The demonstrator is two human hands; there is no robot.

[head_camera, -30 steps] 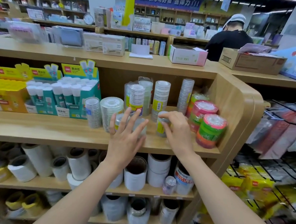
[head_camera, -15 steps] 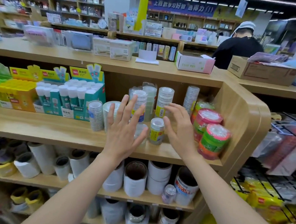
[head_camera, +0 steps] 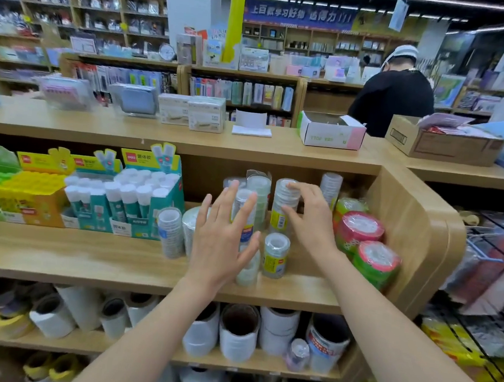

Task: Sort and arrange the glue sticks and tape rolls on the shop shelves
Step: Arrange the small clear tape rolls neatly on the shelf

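One wide-angle camera, worn on the head, looks forward and slightly down from standing height. It is close to the wooden shelf [head_camera: 84, 254]. The tape rolls [head_camera: 275, 254] sit mid-frame within arm's reach, and shop aisles recede behind.

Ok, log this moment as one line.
left hand: open, beside short tape stack | right hand: touching tall tape stack, grip unclear | glue stick boxes: untouched
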